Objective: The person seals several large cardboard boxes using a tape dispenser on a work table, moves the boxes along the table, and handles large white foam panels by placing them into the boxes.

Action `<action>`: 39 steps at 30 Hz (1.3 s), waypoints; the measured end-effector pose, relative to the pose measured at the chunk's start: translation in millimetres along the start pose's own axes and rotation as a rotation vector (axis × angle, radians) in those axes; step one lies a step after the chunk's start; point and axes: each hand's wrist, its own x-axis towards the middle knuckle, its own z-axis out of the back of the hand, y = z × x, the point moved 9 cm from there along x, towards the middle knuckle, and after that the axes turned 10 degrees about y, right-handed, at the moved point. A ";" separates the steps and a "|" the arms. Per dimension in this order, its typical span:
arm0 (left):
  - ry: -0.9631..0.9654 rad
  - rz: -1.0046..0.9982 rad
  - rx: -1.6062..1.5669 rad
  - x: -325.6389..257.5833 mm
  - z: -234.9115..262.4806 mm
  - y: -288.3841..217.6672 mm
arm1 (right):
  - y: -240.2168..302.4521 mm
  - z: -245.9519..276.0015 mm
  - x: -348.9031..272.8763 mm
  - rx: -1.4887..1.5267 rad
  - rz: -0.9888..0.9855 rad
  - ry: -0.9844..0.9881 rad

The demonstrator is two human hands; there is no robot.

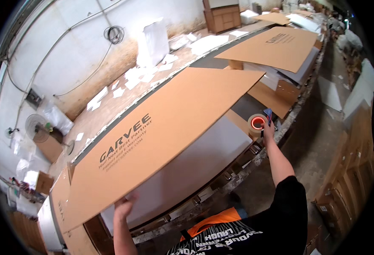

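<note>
A large brown cardboard sheet or box flap with dark print slopes over a pale, flat-sided item on the conveyor line. At the sheet's near lower edge is my left hand. Its fingers are blurred and partly hidden, so I cannot make out whether they grip the edge. Out to the right, my right hand is closed on a tape dispenser that carries a roll of tape with a red core and has a blue part at its top. The dispenser is beside the far end of the pale item.
Farther along the line lies another open carton with its printed flap raised. Paper scraps litter the floor by the wall. A standing fan is at left. Flat cardboard stacks at right. A wooden cabinet stands at the back.
</note>
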 end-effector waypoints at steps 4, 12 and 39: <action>-0.421 -0.403 -0.357 -15.9 66.8 -101.0 | -7.9 -55.0 35.3 -1.063 -0.224 0.086; -0.592 -0.429 -0.323 -11.8 116.2 -156.9 | 127.5 -257.4 -134.2 -0.843 0.175 1.187; -0.435 -0.666 0.136 63.4 230.3 -273.2 | 95.7 -317.9 -190.0 -1.518 0.324 1.069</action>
